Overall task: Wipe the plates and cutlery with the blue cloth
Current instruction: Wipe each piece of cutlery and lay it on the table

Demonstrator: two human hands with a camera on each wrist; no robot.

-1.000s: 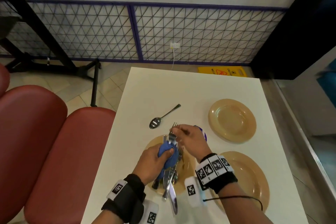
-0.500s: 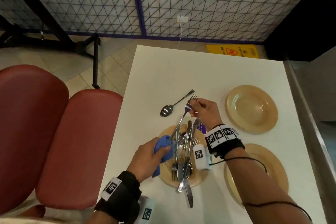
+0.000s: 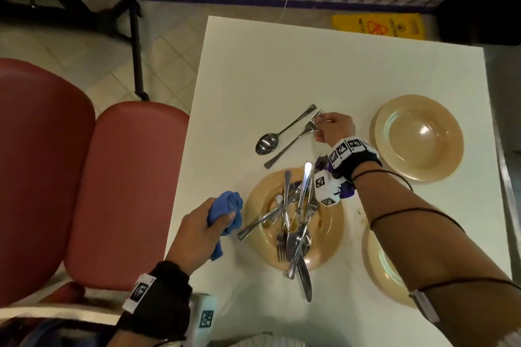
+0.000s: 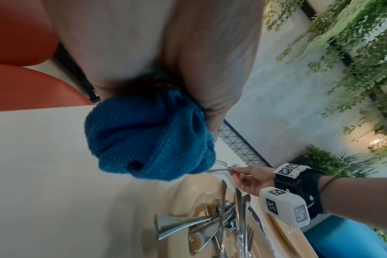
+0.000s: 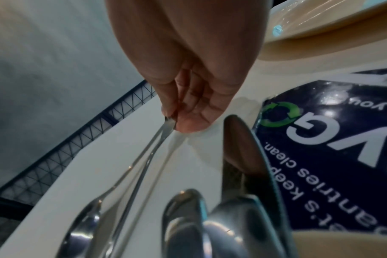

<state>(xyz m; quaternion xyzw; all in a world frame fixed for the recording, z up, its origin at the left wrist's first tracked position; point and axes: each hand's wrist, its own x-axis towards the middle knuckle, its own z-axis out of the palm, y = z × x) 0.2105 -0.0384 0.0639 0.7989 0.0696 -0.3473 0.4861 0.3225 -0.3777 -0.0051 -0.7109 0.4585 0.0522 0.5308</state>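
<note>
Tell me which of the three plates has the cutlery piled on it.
The plate nearest the left hand, beside the blue cloth; the other two plates carry none.

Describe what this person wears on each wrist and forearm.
Left wrist: a black band with a white square-code tag and a white coded box. Right wrist: the same black band with white code tags and a white coded box. A thin black cable loops along the bare right forearm.

Table point(image 3: 282, 65) far half open; cutlery-heaped plate point(image 3: 329, 234) blocks near centre.
</note>
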